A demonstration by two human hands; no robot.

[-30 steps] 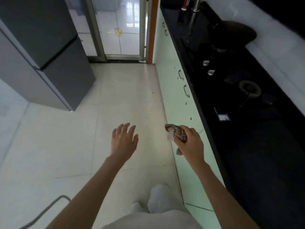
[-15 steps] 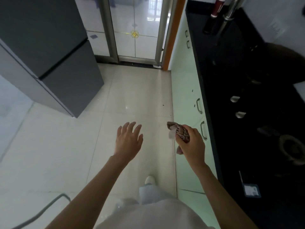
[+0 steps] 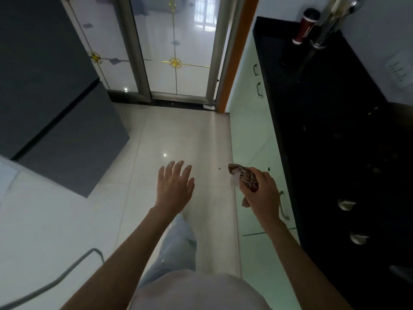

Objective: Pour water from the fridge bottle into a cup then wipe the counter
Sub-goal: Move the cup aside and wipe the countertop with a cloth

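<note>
While held out mid-frame over the floor (image 3: 183, 135), left hand (image 3: 173, 186) spread, fingers straight, grip on nothing. Right hand (image 3: 260, 193), center-right, grip curled round cloth (image 3: 244, 176), bunched, beside green cabinets (image 3: 252, 139). Black bench (image 3: 335, 121) along right edge w/ bottle (image 3: 305, 26) upper right. Grey fridge (image 3: 49, 92) upper left.

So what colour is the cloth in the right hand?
Brownish-red with a pale wavy pattern; the cloth is bunched in the right hand, seen in the head view.
</note>
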